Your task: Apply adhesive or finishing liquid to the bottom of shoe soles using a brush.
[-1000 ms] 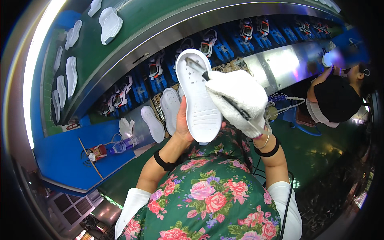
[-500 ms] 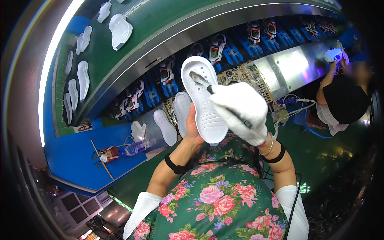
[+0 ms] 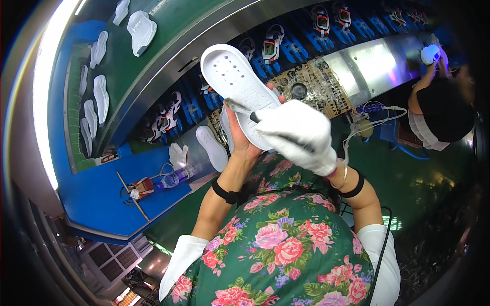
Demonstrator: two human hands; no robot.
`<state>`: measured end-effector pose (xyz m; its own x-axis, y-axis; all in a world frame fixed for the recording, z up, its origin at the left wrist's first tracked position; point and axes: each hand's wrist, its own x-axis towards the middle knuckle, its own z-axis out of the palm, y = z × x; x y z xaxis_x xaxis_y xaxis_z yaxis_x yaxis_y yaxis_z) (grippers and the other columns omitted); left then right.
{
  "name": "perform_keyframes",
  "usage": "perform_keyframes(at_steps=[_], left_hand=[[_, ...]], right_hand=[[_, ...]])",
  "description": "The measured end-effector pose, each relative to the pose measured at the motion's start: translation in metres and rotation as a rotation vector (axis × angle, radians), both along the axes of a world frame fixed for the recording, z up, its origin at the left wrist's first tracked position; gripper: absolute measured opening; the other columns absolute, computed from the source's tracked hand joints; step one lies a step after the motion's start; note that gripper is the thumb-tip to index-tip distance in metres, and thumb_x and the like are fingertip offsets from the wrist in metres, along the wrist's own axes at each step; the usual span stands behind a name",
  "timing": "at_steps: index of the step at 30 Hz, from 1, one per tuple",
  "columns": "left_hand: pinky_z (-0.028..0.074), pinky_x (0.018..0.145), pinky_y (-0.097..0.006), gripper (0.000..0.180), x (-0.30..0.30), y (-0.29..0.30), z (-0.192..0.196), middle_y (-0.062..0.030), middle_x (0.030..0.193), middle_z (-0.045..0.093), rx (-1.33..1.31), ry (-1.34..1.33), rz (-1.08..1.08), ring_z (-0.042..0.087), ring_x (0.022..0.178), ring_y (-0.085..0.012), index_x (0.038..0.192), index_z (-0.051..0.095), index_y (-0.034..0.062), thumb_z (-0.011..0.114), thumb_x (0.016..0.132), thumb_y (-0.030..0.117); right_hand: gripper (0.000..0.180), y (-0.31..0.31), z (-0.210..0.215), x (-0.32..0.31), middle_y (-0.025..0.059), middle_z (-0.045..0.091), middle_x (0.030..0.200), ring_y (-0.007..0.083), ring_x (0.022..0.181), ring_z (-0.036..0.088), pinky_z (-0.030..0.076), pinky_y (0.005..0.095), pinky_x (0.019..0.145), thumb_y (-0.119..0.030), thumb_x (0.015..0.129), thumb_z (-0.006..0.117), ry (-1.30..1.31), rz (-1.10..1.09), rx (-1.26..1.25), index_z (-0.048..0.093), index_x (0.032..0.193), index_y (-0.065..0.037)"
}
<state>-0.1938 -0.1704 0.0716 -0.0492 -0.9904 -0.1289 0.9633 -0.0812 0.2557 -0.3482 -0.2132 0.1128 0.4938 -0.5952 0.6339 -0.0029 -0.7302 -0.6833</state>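
My bare left hand (image 3: pixel 244 140) is closed around a white shoe sole (image 3: pixel 228 69), its thumb along the near side and fingertips showing past the far edge. The sole tilts up to the left, its small dark holes facing up. In a white glove, my right hand (image 3: pixel 295 136) grips a brush (image 3: pixel 238 107) whose bristles reach over the sole's left edge near my left thumb. The glove hides the brush's handle and the sole's lower right part. Beside my left wrist, another white sole (image 3: pixel 211 148) rests on the bench edge, with one more partly hidden behind my hand.
Sandal uppers (image 3: pixel 273 45) stand on blue holders along the line ahead. More white soles (image 3: pixel 101 98) lie on the green belt at left. The blue table (image 3: pixel 97 204) holds a plastic bottle (image 3: pixel 173 178) and a white glove (image 3: pixel 178 155). A co-worker (image 3: pixel 444 107) sits at right.
The sole has shifted up and left and tilted further. The brush has left the holed end and moved down to the left edge, with my right hand moving left.
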Motion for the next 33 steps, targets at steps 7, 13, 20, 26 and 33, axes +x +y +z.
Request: perform_keyframes(at_steps=[7,13,20,26,33], left_hand=[[0.046,0.105,-0.060,0.083,0.005,-0.014,-0.004,-0.0148,0.143,0.050,-0.094,0.037,0.041,0.052,0.126,-0.0426,0.148,0.038,0.0084,0.049,0.092,0.069],[0.051,0.095,-0.062,0.085,0.005,-0.019,0.005,-0.0115,0.139,0.053,-0.023,0.084,0.094,0.054,0.122,-0.0405,0.147,0.040,0.0100,0.044,0.091,0.074],[0.052,0.092,-0.055,0.097,0.012,-0.021,-0.002,-0.0286,0.125,0.057,-0.023,0.078,-0.040,0.063,0.104,-0.0416,0.142,0.045,0.0062,0.046,0.083,0.083],[0.048,0.096,-0.063,0.094,0.021,-0.024,-0.010,-0.0214,0.136,0.054,0.014,0.089,0.040,0.053,0.121,-0.0452,0.146,0.041,0.0076,0.057,0.084,0.076],[0.052,0.095,-0.061,0.095,0.029,-0.021,-0.012,-0.0196,0.148,0.042,-0.090,-0.001,-0.065,0.053,0.120,-0.0468,0.153,0.030,0.0073,0.057,0.087,0.069]], right_hand=[[0.022,-0.004,0.011,-0.003,0.0120,0.075,0.094,0.0255,0.082,0.070,0.055,0.0339,0.075,0.000,0.074,0.078,-0.071,-0.018,0.025,0.077,0.095,-0.005],[0.012,-0.008,0.001,-0.011,0.0112,0.073,0.088,0.0208,0.081,0.070,0.055,0.0310,0.073,0.001,0.080,0.076,-0.187,0.016,0.409,0.075,0.092,-0.002],[0.020,-0.004,-0.001,-0.015,0.0118,0.073,0.095,0.0250,0.082,0.071,0.057,0.0345,0.074,-0.006,0.078,0.078,-0.106,0.182,0.198,0.077,0.098,-0.007],[0.023,-0.008,-0.006,-0.020,0.0125,0.074,0.100,0.0267,0.083,0.071,0.056,0.0342,0.073,-0.002,0.074,0.079,-0.028,0.075,0.034,0.076,0.096,-0.006],[0.018,-0.008,-0.011,-0.024,0.0088,0.074,0.095,0.0247,0.080,0.070,0.056,0.0334,0.072,-0.003,0.077,0.077,-0.094,0.079,0.365,0.077,0.094,-0.009]])
